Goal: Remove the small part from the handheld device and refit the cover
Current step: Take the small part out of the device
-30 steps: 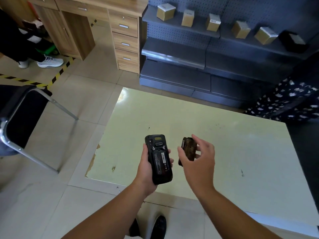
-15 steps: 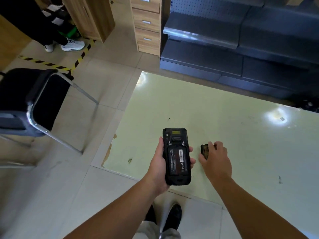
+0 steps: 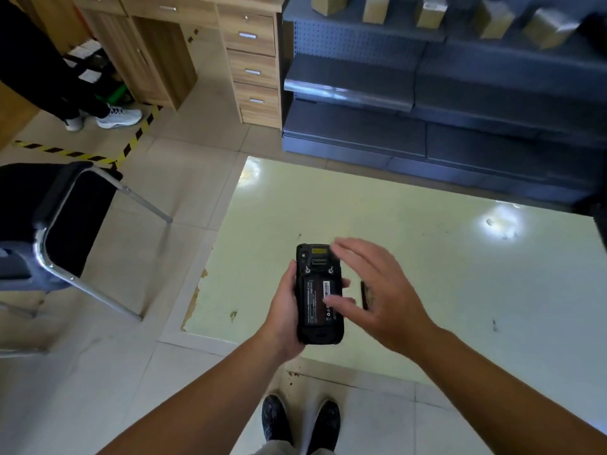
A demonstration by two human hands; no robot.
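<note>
Since half a second ago our right hand (image 3: pixel 377 290) has let go of the dark cover (image 3: pixel 364 295) on the table and swung back, blurred, over the device, fingers spread and holding nothing. We stand at the near left corner of a broad, pale green, glossy table (image 3: pixel 427 251), its left edge chipped to brown and its near edge running just beyond our black shoes (image 3: pixel 300 425); most of its top lies bare to the right and far side. A black chair with a chrome frame (image 3: pixel 56 224) stands well apart to the left, with open tiled floor between. Our left hand (image 3: pixel 282 316) is clamped round the black rubbery handheld device (image 3: pixel 318 295), back face up above the table's near edge: its compartment is open, showing a dark labelled battery with a white barcode sticker, two metal latches above it and a yellow window at the top. Only a thin edge of that small dark cover shows, lying on the table just right of the device, mostly hidden behind our right fingers (image 3: pixel 348 249).
</note>
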